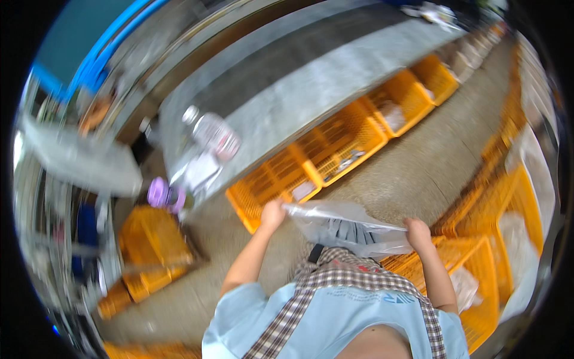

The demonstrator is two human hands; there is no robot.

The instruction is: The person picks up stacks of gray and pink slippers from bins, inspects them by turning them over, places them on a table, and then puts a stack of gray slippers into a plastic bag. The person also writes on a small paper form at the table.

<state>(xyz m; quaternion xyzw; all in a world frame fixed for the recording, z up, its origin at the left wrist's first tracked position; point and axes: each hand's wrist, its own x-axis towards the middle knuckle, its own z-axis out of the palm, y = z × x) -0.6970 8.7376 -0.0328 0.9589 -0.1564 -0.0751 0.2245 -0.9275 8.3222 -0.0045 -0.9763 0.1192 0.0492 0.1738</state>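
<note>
A clear plastic bag (323, 214) is stretched between my two hands in front of my waist. Several dark grey, strip-like pieces (347, 231) show inside it or through its film; I cannot tell what they are. My left hand (273, 216) is closed on the bag's left corner, near the front of an orange crate. Closed on the opposite corner is my right hand (418, 234), beside the orange crates on the right. The bag's upper edge runs almost taut from one hand to the other.
A long grey metal table (287, 90) crosses ahead, with a large clear bottle (215, 134) on its left end. Beneath its near edge stands a row of orange crates (341, 140). More orange crates (472, 263) crowd my right. A purple object (164, 194) hangs near the table's left corner.
</note>
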